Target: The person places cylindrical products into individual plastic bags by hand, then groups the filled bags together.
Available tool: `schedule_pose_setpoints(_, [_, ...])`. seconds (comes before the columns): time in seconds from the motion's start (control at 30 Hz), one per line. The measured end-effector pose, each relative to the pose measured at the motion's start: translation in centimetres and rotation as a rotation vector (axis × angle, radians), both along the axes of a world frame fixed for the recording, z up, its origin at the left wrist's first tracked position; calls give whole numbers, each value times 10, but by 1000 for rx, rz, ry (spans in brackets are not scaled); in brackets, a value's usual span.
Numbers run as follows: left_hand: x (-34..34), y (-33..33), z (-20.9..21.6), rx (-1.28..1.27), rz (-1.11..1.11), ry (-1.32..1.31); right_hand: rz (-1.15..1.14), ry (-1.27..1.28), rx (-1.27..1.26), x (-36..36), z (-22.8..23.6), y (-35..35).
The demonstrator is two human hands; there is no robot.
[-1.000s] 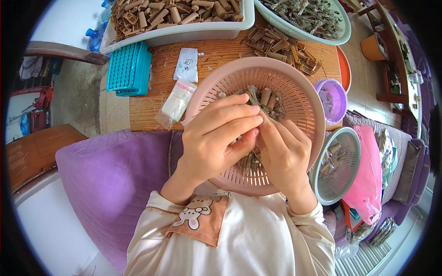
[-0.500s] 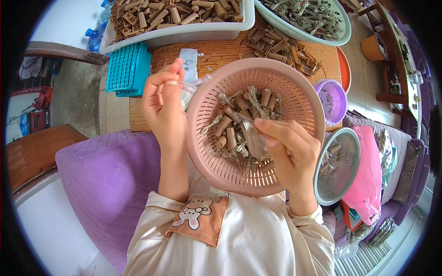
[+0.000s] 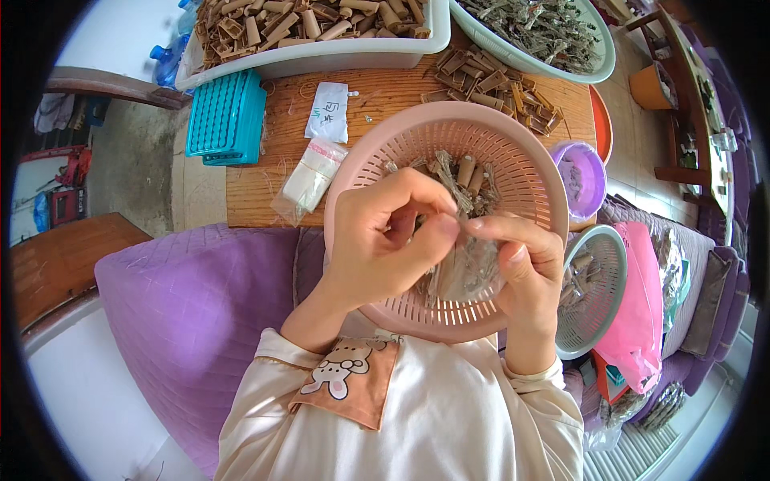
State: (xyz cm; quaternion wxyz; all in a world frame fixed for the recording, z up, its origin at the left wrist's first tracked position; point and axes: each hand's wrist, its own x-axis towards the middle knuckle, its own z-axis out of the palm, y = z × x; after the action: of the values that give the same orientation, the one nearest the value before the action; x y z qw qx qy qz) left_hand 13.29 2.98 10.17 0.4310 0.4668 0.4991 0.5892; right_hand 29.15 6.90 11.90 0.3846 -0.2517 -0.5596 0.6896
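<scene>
Over a pink-brown slotted colander (image 3: 353, 180) my two hands meet at a small transparent plastic bag (image 3: 475, 268). My left hand (image 3: 393, 240) is closed in a pinch at the bag's upper edge, fingertips near those of the other hand. From the right, my right hand (image 3: 529, 264) grips the bag between thumb and fingers. Whether the bag holds anything is hard to make out. Inside the colander lie short brown tubes (image 3: 466, 170) and dry grey-green twisted bundles (image 3: 441, 168), partly hidden by my hands.
Beyond the colander stand a white tub (image 3: 321, 60) of brown tube pieces and a pale green basin (image 3: 603, 68) of dried bundles. Loose brown pieces (image 3: 489, 80), teal baskets (image 3: 224, 120) and a packet of plastic bags (image 3: 309, 180) rest on the table. A grey-green basket (image 3: 613, 293) is at right.
My left hand has come from beside the colander to over it, joining the right hand at the bag. The packet of bags on the table is now uncovered.
</scene>
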Motion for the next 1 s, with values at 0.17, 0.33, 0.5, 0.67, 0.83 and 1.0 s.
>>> schedule_pose_setpoints(0.17, [2, -3, 1, -13, 44, 53, -79, 78, -192, -2, 1, -6])
schedule_pose_setpoints(0.33, [8, -2, 2, 68, 100, 218, -116, 443, -719, -4, -6, -7])
schedule_pose_setpoints(0.5, [6, 1, -9, 397, 132, 476, 0, 638, -734, -7, -17, 0])
schedule_pose_setpoints(0.67, [-7, -2, -11, 745, 82, 909, -151, 130, -427, -2, -12, -8])
schedule_pose_setpoints(0.83, [-44, -4, -18, 405, 260, 1072, -804, -291, 137, 47, -10, 3])
schedule_pose_setpoints(1.0, [-118, -19, -53, -638, 457, 1161, -846, -965, 201, 162, -29, 13])
